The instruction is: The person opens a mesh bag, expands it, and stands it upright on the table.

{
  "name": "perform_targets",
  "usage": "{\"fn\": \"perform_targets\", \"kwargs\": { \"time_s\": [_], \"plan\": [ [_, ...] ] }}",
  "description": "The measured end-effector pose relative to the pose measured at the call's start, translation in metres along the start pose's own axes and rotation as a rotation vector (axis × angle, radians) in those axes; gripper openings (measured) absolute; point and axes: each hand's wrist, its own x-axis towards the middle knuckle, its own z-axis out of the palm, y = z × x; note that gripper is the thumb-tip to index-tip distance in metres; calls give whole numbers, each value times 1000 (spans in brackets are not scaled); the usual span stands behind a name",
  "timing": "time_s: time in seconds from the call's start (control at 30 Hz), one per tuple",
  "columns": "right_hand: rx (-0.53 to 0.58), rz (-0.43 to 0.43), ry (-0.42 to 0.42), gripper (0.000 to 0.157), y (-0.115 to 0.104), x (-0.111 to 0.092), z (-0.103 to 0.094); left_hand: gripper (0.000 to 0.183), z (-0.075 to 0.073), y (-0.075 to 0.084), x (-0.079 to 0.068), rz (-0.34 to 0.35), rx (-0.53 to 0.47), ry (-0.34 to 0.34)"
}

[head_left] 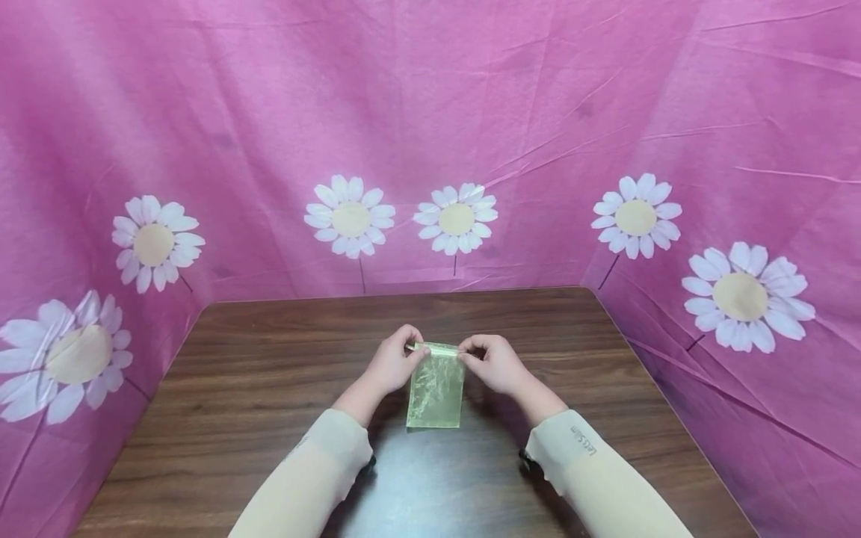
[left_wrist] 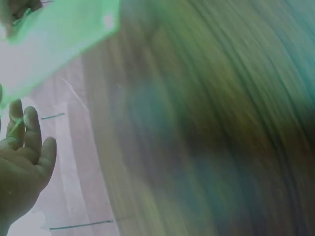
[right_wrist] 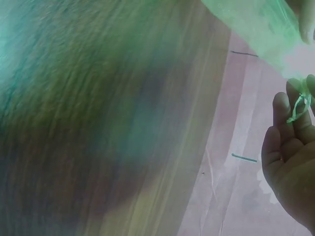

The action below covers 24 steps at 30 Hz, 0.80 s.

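Observation:
A thin, see-through yellow-green drawstring pouch hangs flat above the table, its top edge stretched between both hands. My left hand pinches the upper left corner between thumb and index finger. At the upper right corner, my right hand pinches the drawstring side with thumb and fingertips. A small ribbon loop shows by the right fingers in the right wrist view. The other left fingers are loosely bent in the left wrist view, where the pouch slants across the top left.
Both hands are over a dark brown wood-grain table with a bright reflection near its front. A pink cloth printed with white daisies surrounds the table at the back and both sides. Light sleeves cover the forearms.

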Motion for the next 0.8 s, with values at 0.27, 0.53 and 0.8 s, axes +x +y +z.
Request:
{"fn": "perform_targets", "kwargs": {
  "time_s": [0.27, 0.53, 0.8],
  "plan": [
    [87, 46, 53, 20, -1, 5, -3, 33, 1, 5, 5, -59, -296, 53],
    [89, 64, 64, 8, -8, 5, -9, 46, 3, 1, 3, -144, -415, 84],
    [137, 79, 94, 6, -10, 3, -17, 54, 16, -5, -7, -182, -421, -37]
  ]
}}
